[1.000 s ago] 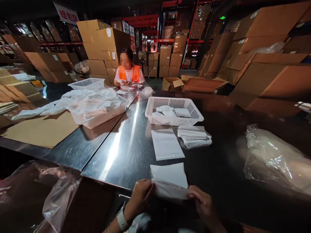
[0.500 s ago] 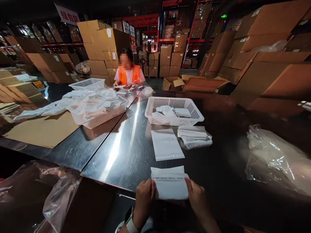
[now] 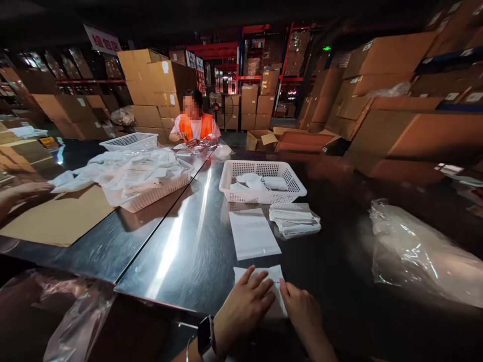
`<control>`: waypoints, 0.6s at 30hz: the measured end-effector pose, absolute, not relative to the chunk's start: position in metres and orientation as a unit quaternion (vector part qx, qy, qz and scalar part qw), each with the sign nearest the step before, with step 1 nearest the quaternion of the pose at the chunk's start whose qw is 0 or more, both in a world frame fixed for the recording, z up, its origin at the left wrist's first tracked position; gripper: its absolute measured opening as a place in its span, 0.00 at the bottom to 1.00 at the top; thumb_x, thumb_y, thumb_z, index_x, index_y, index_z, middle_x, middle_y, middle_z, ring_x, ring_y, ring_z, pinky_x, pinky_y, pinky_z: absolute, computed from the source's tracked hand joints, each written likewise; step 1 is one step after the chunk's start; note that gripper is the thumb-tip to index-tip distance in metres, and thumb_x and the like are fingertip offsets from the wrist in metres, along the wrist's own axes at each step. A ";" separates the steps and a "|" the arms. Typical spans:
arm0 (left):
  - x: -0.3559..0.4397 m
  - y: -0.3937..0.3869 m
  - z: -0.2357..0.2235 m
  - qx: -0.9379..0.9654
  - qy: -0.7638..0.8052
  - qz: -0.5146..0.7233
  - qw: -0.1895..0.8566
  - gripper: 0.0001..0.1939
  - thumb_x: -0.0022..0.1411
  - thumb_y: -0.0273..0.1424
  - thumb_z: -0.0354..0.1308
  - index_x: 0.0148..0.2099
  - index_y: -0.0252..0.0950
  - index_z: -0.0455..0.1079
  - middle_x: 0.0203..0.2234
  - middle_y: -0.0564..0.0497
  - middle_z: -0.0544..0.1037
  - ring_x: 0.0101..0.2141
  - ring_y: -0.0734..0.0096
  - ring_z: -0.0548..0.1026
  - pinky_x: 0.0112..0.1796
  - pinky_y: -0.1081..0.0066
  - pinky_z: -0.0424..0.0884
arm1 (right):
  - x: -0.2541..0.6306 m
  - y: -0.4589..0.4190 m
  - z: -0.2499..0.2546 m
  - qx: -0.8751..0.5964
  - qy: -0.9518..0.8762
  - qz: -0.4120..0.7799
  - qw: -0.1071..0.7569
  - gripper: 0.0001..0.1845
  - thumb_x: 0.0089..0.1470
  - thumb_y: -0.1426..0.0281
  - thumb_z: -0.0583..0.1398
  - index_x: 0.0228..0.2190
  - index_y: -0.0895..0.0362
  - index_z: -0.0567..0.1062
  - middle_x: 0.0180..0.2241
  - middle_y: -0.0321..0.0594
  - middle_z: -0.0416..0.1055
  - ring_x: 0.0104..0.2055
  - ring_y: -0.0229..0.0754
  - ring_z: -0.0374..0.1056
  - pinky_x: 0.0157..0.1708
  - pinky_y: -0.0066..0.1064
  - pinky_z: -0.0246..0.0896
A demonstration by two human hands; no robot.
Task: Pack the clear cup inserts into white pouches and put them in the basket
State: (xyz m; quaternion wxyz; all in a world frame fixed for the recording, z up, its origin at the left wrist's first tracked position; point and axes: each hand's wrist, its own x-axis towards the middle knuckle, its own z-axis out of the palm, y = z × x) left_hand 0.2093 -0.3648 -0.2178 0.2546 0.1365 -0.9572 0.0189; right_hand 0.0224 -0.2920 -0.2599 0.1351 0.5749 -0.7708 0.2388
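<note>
At the table's near edge lies a folded white bag [image 3: 277, 306] with a line of dark print, partly hidden under my hands. My left hand [image 3: 249, 306], a watch on its wrist, is laid across the bag with its fingers stretched out and a little apart. My right hand [image 3: 302, 306] is closed, pinching the bag's right edge between thumb and finger. Just beyond lies a flat white bag [image 3: 253, 234]. To its right is a stack of white bags [image 3: 294, 219]. Behind them stands a white perforated basket [image 3: 264, 196] with several white packets inside.
A heaped white basket [image 3: 151, 196] and brown cardboard [image 3: 56, 218] lie on the left. Clear plastic wrap [image 3: 418, 256] is at right. Across the table sits a co-worker in an orange vest [image 3: 206, 125]; another person's hand [image 3: 32, 191] reaches in from the left edge.
My left hand has let go of the bag's left edge and moved right, over the bag, fingers extended. My right hand still pinches its right edge. Another person's hand has appeared at left.
</note>
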 end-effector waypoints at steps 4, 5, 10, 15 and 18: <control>0.205 -0.372 -0.237 0.134 -0.974 -0.028 0.183 0.32 0.65 0.50 0.52 0.64 0.37 0.60 0.60 0.46 0.68 0.61 0.56 0.63 0.62 0.53 0.52 | 0.010 -0.283 -0.252 0.544 -0.770 0.138 0.302 0.32 0.67 0.67 0.40 0.18 0.52 0.72 0.15 0.44 0.69 0.15 0.46 0.67 0.11 0.33 0.52; 0.205 -0.373 -0.243 0.133 -0.974 -0.019 0.185 0.32 0.65 0.48 0.53 0.65 0.37 0.58 0.61 0.46 0.68 0.61 0.56 0.63 0.62 0.53 0.53 | 0.008 -0.281 -0.248 0.543 -0.756 0.146 0.334 0.30 0.66 0.69 0.40 0.22 0.53 0.74 0.19 0.45 0.72 0.19 0.47 0.70 0.13 0.34 0.56; 0.201 -0.383 -0.272 0.076 -0.956 0.055 0.278 0.23 0.69 0.38 0.51 0.64 0.41 0.61 0.55 0.51 0.74 0.57 0.63 0.68 0.61 0.62 0.58 | 0.024 -0.288 -0.239 0.731 -0.542 0.235 0.341 0.18 0.65 0.66 0.49 0.48 0.58 0.73 0.46 0.46 0.77 0.49 0.46 0.73 0.44 0.36 0.72; 0.216 -0.402 -0.310 0.078 -0.951 0.094 0.282 0.30 0.69 0.34 0.50 0.69 0.32 0.49 0.57 0.44 0.71 0.57 0.65 0.69 0.54 0.69 0.67 | 0.028 -0.299 -0.265 0.771 -0.478 0.178 0.382 0.25 0.64 0.59 0.48 0.51 0.61 0.73 0.45 0.47 0.77 0.44 0.47 0.76 0.35 0.34 0.74; 0.231 -0.406 -0.343 0.160 -0.927 0.133 0.312 0.32 0.68 0.24 0.46 0.71 0.31 0.43 0.53 0.44 0.75 0.52 0.69 0.74 0.49 0.73 0.71 | 0.013 -0.292 -0.280 0.749 -0.488 0.205 0.398 0.22 0.61 0.76 0.46 0.45 0.58 0.77 0.42 0.42 0.79 0.42 0.40 0.76 0.36 0.25 0.72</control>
